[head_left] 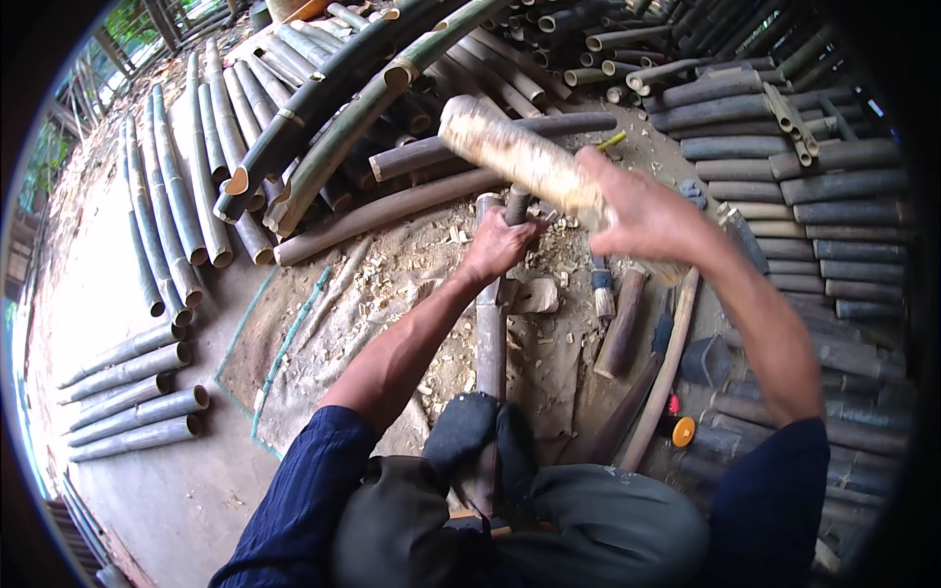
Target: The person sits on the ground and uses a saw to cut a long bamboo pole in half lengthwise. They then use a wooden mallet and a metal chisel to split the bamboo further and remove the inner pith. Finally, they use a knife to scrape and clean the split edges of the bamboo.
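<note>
My left hand (505, 245) is closed round the dark, round handle of a chisel (519, 204), whose blade is hidden. The chisel stands over a long bamboo piece (491, 343) that runs from between my feet straight ahead. In my right hand (652, 211) is a thick, pale wooden mallet (520, 157) with a rough, chipped surface. Raised to the right of the chisel, the mallet slants up to the left, its head above the handle's top and apart from it as far as I can tell.
Wood chips (392, 265) litter the ground. Stacked bamboo poles lie at left (137, 392) and right (848, 216), with a large pile (363, 118) ahead. Beside my right leg are a short bamboo length (621, 323), a long stick (665, 372) and an orange round object (683, 431).
</note>
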